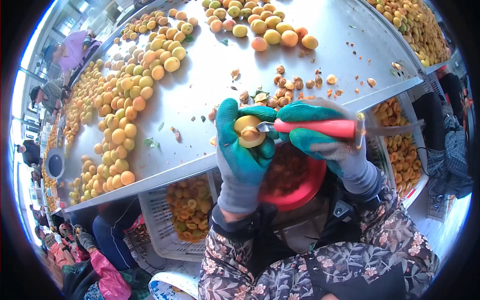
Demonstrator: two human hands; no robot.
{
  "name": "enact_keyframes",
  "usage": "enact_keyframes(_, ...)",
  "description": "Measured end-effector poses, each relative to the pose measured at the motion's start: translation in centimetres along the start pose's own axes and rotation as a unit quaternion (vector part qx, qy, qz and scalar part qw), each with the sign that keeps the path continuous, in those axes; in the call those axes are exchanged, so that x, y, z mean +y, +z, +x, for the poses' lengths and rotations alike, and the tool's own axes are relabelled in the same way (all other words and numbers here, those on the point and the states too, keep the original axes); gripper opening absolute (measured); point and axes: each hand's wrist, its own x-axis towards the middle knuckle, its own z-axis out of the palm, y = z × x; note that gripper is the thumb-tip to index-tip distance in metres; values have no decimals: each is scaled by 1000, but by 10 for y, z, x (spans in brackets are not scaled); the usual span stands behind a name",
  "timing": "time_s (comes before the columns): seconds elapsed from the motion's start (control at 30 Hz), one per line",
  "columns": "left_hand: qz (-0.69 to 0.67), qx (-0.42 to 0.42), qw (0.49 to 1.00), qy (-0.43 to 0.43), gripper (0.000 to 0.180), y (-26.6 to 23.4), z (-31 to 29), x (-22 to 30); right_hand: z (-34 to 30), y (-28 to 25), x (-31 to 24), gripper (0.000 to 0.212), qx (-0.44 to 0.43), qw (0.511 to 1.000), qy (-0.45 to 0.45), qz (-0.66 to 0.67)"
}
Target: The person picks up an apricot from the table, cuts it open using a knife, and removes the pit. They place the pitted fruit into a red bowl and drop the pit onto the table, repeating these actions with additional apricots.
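Note:
Both hands wear grey knit gloves with green coating. My left hand (235,170) is closed round a yellow apricot (245,121), which is cut open with its brown pit (249,133) showing. A pitting tool (317,128) with a red handle is gripped in my right hand (320,146). Its metal tip touches the apricot beside the pit. Just beyond my hands, a heap of loose pits (285,90) lies on the metal table (200,130). Below my hands, a red basin (300,196) holds dark reddish-brown contents, partly covered by my arms.
Whole apricots (120,135) spread along the table's left, and more apricots (270,30) lie at the far side. Crates of apricot halves stand below the edge: one crate (160,240) at left, another (419,170) at right. Several people sit at left; another person's legs (432,115) show at right.

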Motion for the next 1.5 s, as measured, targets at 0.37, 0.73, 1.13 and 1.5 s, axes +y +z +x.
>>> enact_keyframes(0.37,159,42,984,70,55,-2,9,-16,4,-10,36,24,20,983,41,180)
enact_keyframes(0.73,-19,103,993,54,35,15,35,-33,15,-3,46,27,117,993,-1,17)
enact_keyframes(1.13,80,62,994,44,35,32,57,-24,39,-18,65,18,169,975,-11,147)
enact_keyframes(1.5,-134,107,984,53,36,31,60,-33,32,-18,93,23,133,987,-25,89)
